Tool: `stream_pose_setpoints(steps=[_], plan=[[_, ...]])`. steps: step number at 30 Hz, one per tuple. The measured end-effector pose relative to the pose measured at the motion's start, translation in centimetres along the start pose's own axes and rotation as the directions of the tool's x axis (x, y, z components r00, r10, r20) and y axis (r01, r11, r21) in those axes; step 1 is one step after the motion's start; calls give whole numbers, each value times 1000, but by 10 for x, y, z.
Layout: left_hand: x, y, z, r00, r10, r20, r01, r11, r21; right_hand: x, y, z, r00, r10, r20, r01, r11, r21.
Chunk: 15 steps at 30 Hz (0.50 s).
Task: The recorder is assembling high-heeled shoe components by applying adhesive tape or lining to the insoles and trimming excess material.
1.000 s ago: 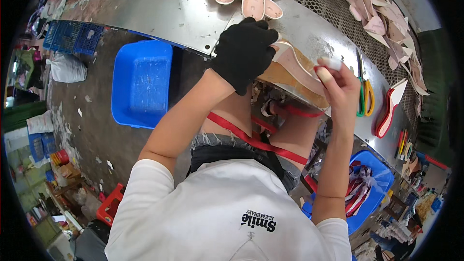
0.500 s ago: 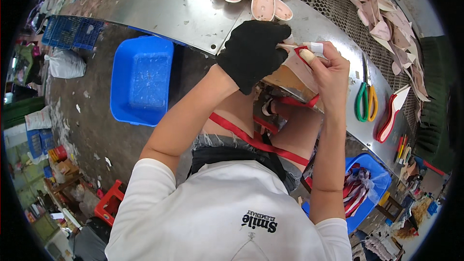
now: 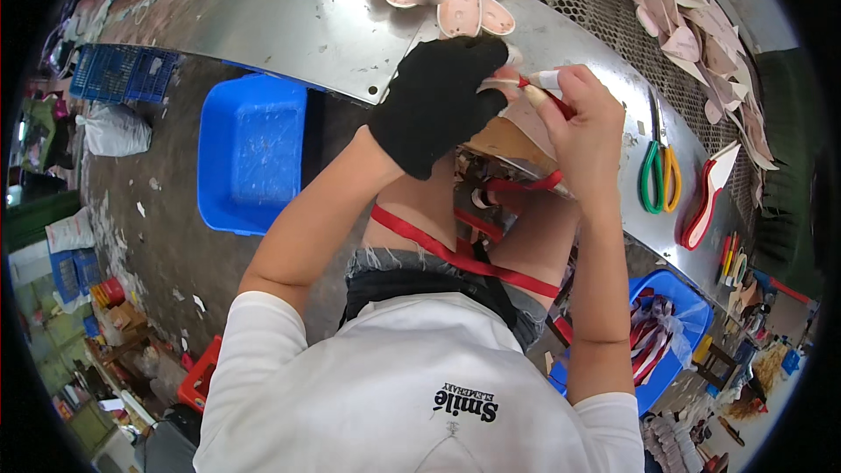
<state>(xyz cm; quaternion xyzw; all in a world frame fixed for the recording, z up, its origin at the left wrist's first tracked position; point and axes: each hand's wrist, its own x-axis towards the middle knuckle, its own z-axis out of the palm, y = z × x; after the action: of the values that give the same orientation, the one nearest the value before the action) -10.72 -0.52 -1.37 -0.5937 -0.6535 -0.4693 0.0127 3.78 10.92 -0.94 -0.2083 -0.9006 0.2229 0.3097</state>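
Gloved left hand (image 3: 435,103) raised, right hand (image 3: 585,127) pinching brush (image 3: 545,88)

Only 1 view is given, from a wide fisheye camera worn on the person's head, the left of 2 set side by side. It looks steeply down over the person's own white shirt (image 3: 412,385), which fills the lower middle, and faces forward to the metal surface (image 3: 324,31) along the top. The hands, the left hand (image 3: 438,101) and the right hand (image 3: 583,127), sit close beneath the lens, above centre. Straight edges of the surface bend toward the dark round rim. The floor (image 3: 158,228) shows on the left, farther away.
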Motion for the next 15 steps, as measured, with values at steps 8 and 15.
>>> stream_pose_setpoints(steps=[8,15], plan=[[17,-7,8,965,169,201,-185,981,64,8,24,-24,722,521,456,-691,504,518],[15,-6,11,929,187,320,-234,966,114,-20,7,-12,924,370,102,-383,898,216]])
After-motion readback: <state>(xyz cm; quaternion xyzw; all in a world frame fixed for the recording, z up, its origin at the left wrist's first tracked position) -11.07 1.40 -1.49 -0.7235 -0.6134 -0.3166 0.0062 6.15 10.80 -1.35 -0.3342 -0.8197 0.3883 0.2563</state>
